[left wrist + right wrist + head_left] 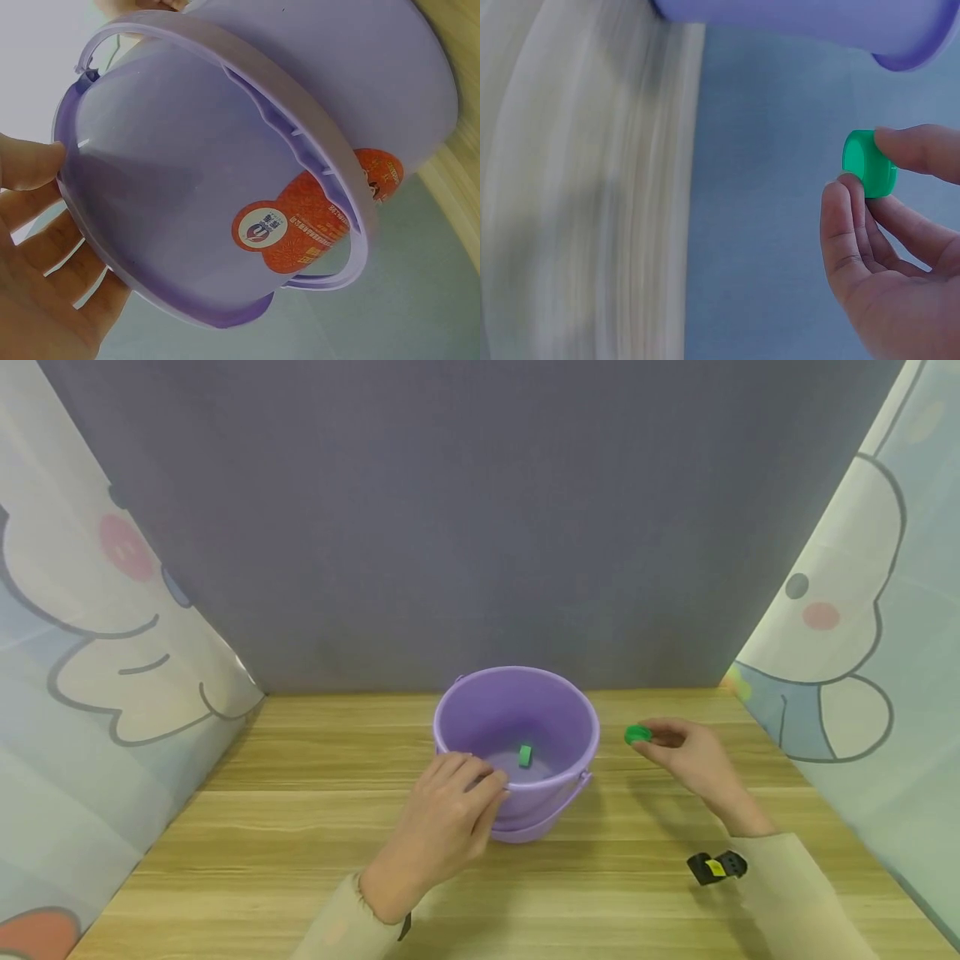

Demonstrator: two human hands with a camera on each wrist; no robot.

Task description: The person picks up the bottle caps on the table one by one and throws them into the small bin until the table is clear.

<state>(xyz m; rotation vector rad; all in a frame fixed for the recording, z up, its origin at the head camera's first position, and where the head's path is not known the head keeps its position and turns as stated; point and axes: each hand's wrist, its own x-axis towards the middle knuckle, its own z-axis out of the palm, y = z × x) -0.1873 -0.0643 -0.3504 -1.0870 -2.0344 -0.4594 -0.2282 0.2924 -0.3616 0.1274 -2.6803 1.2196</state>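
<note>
A purple bucket (517,810) stands upright on the wooden table. My left hand (450,814) grips its near rim, with the thumb (30,161) outside and the fingers over the edge. The handle (300,112) hangs down along the outside, across a red label (300,225). Inside, on the bucket's floor, lies a small green block (525,756). To the right of the bucket, above the table, my right hand (693,760) pinches a round green cap (870,163) between thumb and fingertips. The cap's hollow side shows in the right wrist view.
The wood-grain table (300,827) runs back to a dark grey panel (487,527). Cloth walls with cartoon figures flank it, one on the left (67,793) and one on the right (922,718). A black strap (716,867) sits at my right wrist.
</note>
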